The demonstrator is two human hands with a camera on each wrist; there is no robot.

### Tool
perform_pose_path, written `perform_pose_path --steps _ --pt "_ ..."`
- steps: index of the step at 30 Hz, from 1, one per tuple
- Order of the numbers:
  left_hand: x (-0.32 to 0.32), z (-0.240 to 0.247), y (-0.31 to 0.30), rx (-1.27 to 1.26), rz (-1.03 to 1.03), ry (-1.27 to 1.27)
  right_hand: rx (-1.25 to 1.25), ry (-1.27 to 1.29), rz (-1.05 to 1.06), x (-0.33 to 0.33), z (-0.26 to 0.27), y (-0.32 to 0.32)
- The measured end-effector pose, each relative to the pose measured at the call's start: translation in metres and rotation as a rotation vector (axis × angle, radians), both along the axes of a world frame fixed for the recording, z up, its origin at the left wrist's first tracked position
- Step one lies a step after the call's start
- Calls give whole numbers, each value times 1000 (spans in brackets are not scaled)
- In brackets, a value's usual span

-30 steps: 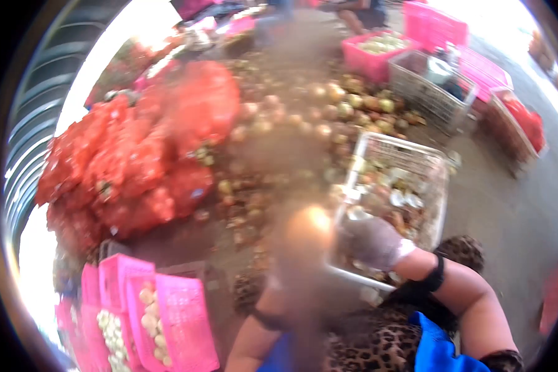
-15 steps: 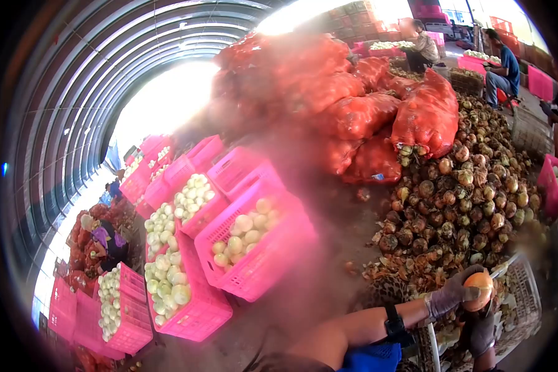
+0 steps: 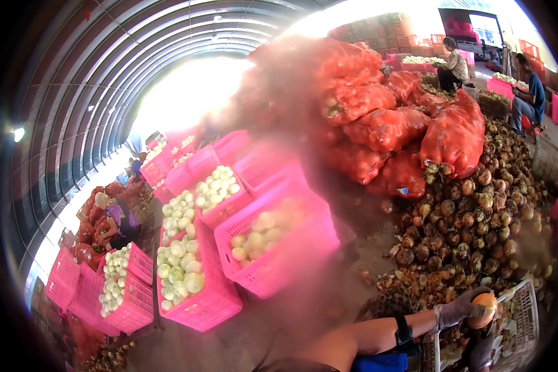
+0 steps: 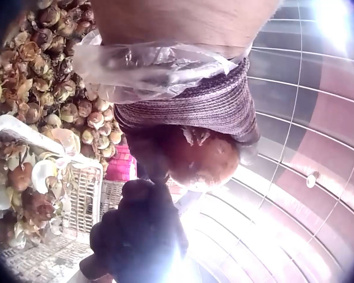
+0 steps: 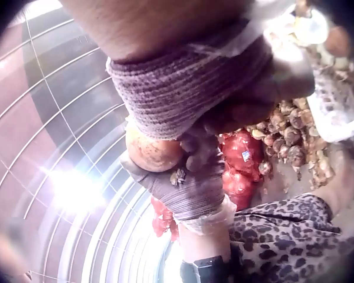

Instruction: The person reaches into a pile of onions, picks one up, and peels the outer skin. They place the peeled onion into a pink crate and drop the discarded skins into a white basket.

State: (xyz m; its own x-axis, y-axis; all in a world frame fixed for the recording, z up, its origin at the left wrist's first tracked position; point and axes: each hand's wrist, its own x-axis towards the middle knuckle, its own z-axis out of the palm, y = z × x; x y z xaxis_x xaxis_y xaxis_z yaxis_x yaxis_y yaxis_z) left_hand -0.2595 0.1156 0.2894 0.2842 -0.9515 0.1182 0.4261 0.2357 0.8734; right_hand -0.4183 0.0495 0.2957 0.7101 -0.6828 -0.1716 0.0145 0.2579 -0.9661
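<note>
In the head view my gloved left hand grips a large brown-skinned onion over a white crate of peelings at the lower right. My gloved right hand is just below it. In the left wrist view the onion shows root tufts beneath the left glove cuff, and the right hand is dark, fingers curled, close against it. From the right wrist view, right fingertips come right up to the onion and left hand. I cannot tell what the right fingers hold.
A heap of unpeeled onions lies beyond the crate, with red net sacks stacked behind. Pink crates of peeled white onions stand to the left. Several people sit farther off, including a person at the upper right.
The head view has swung left from the crate to the pink crates and sacks. Over the last half second the scene shifts slightly right, and the left hand keeps its hold on the onion.
</note>
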Motion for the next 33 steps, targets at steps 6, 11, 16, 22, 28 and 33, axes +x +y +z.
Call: perform_pose_path --steps 6,11,16,22,28,33 --pt "-2 4 14 -18 68 -22 -179 205 201 -13 -15 -11" --pt "6 -14 36 76 57 -32 -269 390 283 -17 -15 -8" --pt "10 23 82 165 -8 32 -480 292 300 -13 -17 4" --pt "7 117 170 -7 130 25 -617 263 473 -16 -20 4" --pt "16 86 210 -187 40 387 -752 399 462 -27 6 10" --pt "19 82 208 -233 -37 429 -784 347 476 -30 5 10"
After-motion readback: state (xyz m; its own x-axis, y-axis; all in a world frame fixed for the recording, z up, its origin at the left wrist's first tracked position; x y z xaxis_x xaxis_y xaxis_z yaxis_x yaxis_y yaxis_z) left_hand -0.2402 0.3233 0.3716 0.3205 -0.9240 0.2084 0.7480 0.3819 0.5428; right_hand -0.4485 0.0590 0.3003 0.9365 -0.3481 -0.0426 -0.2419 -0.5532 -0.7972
